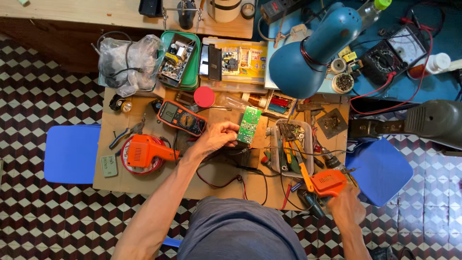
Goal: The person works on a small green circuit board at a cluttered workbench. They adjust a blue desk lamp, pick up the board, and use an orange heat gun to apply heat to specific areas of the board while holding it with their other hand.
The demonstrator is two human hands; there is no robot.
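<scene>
Left hand [217, 136] grips a green circuit board [249, 125] above the tabletop [144, 180] centre, long axis running near-to-far, tilted slightly right. Right hand [347, 206] is closed around an orange soldering gun [323, 182], tip pointing far-left toward the tool tray [308, 144].

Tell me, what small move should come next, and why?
Probably bring the right hand with its orange soldering gun over to the green board. The left hand holds that board up, while the gun is off at the table edge.
</scene>
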